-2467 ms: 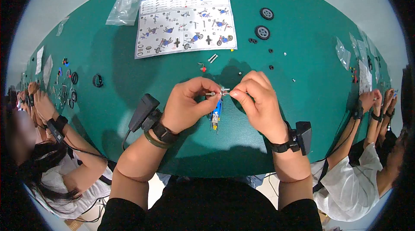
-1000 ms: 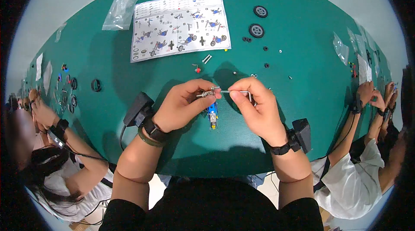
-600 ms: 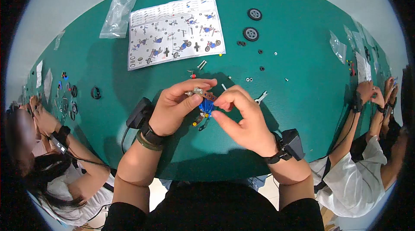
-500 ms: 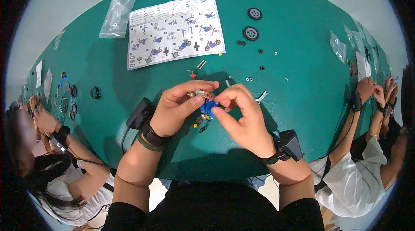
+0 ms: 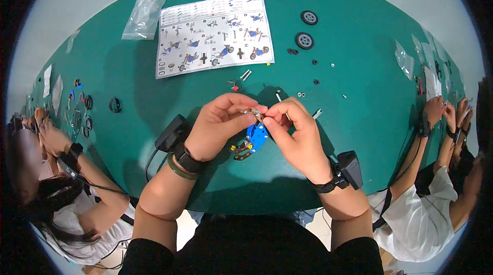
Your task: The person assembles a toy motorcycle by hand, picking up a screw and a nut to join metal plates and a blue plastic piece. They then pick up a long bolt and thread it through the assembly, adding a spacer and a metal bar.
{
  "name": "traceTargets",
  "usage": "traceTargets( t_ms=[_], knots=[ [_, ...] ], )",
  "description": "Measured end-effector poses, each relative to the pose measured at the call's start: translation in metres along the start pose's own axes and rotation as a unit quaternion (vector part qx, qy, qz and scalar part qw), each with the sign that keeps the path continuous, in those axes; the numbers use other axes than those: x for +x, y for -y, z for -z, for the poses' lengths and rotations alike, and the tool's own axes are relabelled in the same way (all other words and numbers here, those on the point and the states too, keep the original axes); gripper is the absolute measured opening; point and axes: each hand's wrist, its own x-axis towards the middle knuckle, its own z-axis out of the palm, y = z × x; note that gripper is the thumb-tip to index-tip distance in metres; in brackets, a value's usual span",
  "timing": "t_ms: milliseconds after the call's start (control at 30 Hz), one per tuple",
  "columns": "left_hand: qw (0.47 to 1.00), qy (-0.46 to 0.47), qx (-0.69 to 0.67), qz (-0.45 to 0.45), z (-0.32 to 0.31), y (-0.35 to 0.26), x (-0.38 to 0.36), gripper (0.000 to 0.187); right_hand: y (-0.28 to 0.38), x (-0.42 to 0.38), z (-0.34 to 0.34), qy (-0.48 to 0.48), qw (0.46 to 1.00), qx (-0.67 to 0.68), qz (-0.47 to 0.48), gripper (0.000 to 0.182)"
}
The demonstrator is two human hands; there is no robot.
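Note:
A partly built toy motorcycle (image 5: 258,136), with blue plates, brown strips and yellow pieces, hangs between my hands above the table. My left hand (image 5: 220,123) pinches its upper end, where small silvery hardware shows, between thumb and fingers. From the other side, my right hand (image 5: 295,133) has its thumb and forefinger closed at the same end, and the fingertips of both hands nearly meet. Exactly which small piece lies under the right fingertips is hidden. Beyond the right knuckles lies a light-coloured flat tool (image 5: 317,114), and a thin rod (image 5: 279,96) lies just past the fingers.
A printed instruction sheet (image 5: 215,36) lies ahead, beside a clear plastic bag (image 5: 147,12). Two wheels (image 5: 304,40), black rings (image 5: 316,82), nuts (image 5: 301,94), bolts (image 5: 246,74) and a red piece (image 5: 235,89) are spread around. Co-workers sit on both sides with their own parts.
The toy motorcycle has been turned, so more of its blue plate shows below my fingers. My right fingers have moved up to its top end. The whole view has shifted slightly.

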Motion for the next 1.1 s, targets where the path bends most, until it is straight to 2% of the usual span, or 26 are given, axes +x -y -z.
traceTargets(
  t_ms=[200,300,600,700,800,1033,1100],
  knots=[
    [1.0,-0.006,0.022,-0.008,-0.002,0.003,-0.001,0.034,0.002,0.0,0.006,0.056,0.998,-0.021,-0.013,0.008],
    [0.998,0.029,0.048,-0.03,-0.003,0.003,-0.002,0.038,-0.004,0.0,0.008,0.061,0.998,-0.026,0.0,0.006],
    [0.994,0.046,0.09,0.046,-0.001,-0.004,-0.005,0.031,-0.002,0.006,0.013,0.071,0.995,-0.072,0.017,0.004],
    [0.996,0.05,0.067,0.036,-0.002,-0.002,-0.005,0.025,-0.002,0.005,0.013,0.082,0.994,-0.071,0.015,0.005],
    [0.996,0.056,0.075,-0.012,0.002,0.007,-0.004,0.02,0.0,0.004,0.014,0.096,0.993,-0.065,0.007,0.005],
    [0.995,0.046,0.09,-0.019,0.004,0.006,-0.003,0.016,0.0,0.004,0.016,0.12,0.991,-0.061,0.004,0.003],
    [0.994,0.044,0.1,-0.02,0.004,0.004,-0.003,0.015,-0.007,0.003,0.011,0.069,0.995,-0.052,0.045,0.009]
  ],
)
